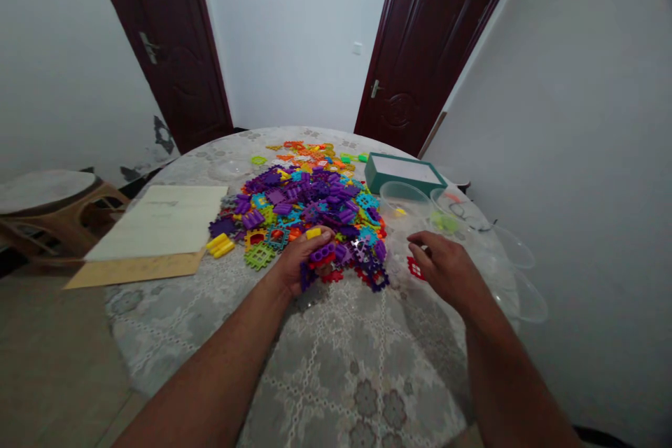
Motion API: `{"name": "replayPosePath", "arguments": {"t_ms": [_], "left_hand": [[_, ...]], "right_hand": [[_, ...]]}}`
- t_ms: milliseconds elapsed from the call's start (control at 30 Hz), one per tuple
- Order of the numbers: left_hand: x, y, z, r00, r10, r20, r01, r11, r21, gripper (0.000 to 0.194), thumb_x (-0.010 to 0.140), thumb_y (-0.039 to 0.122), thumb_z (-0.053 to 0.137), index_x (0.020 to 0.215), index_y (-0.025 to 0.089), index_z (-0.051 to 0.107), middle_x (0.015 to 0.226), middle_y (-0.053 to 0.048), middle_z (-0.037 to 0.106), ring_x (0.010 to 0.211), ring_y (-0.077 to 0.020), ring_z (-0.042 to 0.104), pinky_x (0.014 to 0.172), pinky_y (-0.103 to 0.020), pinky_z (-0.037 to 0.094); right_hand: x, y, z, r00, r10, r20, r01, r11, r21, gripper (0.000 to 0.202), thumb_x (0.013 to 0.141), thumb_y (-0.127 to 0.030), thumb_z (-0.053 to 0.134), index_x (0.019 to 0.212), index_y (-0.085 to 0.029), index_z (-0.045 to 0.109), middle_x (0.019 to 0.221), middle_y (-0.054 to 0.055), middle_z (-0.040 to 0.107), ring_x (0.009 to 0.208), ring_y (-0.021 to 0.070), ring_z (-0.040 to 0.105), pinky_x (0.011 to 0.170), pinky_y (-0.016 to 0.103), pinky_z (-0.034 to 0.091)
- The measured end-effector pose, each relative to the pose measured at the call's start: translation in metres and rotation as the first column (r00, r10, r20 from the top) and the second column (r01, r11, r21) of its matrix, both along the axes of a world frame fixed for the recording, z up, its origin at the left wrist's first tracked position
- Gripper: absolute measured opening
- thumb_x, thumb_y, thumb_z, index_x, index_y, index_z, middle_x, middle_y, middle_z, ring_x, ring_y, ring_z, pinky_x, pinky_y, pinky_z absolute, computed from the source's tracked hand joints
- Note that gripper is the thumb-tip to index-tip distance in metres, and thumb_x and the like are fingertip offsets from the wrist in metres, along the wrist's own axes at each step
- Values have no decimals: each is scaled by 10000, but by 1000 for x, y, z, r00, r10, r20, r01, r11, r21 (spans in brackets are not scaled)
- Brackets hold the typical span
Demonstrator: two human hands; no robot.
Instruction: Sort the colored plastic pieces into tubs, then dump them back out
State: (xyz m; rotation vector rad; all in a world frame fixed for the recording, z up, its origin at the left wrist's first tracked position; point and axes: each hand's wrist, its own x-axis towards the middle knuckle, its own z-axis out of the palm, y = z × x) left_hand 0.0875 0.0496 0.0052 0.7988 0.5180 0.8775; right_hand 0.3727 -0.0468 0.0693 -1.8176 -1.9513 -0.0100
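A bundle of interlocking plastic building pieces is gripped in my left hand, at the near edge of a big heap. Among them a purple ridged piece and a yellow piece show, with some red below; my fingers hide the rest. My right hand hovers to the right of the heap, palm down, its thumb and fingers bent but apart. Just left of it, partly under the thumb, is a red window-shaped piece; whether they touch is unclear. The heap of pieces is mostly purple, with blue, green and orange.
Clear plastic tubs stand at the right, beside a green-edged box. A pale board lies over brown card at left. A yellow piece sits by the heap. A patterned cloth covers the round table.
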Motion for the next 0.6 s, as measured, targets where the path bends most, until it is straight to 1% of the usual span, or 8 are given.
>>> {"name": "replayPosePath", "arguments": {"t_ms": [67,100,167,233,333,433,533,600], "left_hand": [[1,0,-1,1000,5,-16,-5,1000,6,330,832,382,839,973,190,611,701,50,609,414,-61,456,409,-211,436],[1,0,-2,1000,7,-24,-7,1000,8,332,829,389,840,971,192,613,694,51,604,419,-66,463,409,-213,440],[1,-1,-1,999,19,-44,-19,1000,8,341,820,402,847,959,195,615,688,51,599,429,-74,476,410,-215,447],[2,-2,0,997,36,-69,-35,999,5,350,808,417,852,948,196,619,691,45,604,443,-81,493,411,-215,449],[4,-5,3,993,65,-98,-66,998,-6,365,772,414,868,946,197,632,731,30,630,505,-102,558,443,-217,476],[4,-7,5,988,93,-127,-96,995,-12,371,735,394,885,937,200,641,756,28,636,567,-113,603,482,-210,494],[4,-7,5,984,95,-147,-95,995,12,360,745,415,878,907,194,645,754,26,633,580,-108,597,490,-199,476],[4,-7,4,983,84,-165,-81,996,24,356,763,434,868,903,185,655,757,17,640,592,-111,599,498,-202,472]], "right_hand": [[-22,1,-1,985,135,-108,-133,991,26,194,1038,-307,553,1095,-222,719,1049,78,783,851,213,732,825,352,553],[-35,2,-2,968,204,-144,-200,979,43,185,1040,-301,563,1117,-230,715,1053,73,777,873,213,729,836,352,560],[-59,5,-6,930,322,-177,-312,947,82,191,1042,-273,578,1187,-240,698,1093,76,763,957,224,724,885,369,569],[-81,8,-12,898,399,-187,-384,917,109,234,1042,-239,584,1259,-247,673,1151,88,742,1042,236,709,933,393,573],[-103,14,-23,872,449,-195,-431,893,129,309,1041,-221,598,1347,-260,629,1248,107,694,1134,251,679,977,424,576],[-113,17,-28,864,457,-209,-440,889,127,361,1034,-199,602,1390,-259,600,1299,124,643,1185,259,653,1003,438,574],[-115,18,-29,857,460,-231,-450,888,96,274,1020,-177,610,1284,-246,634,1241,117,632,1134,256,653,965,416,576],[-114,18,-28,845,479,-238,-473,877,85,219,1007,-162,623,1210,-242,638,1199,106,638,1110,252,652,946,397,567]]}}
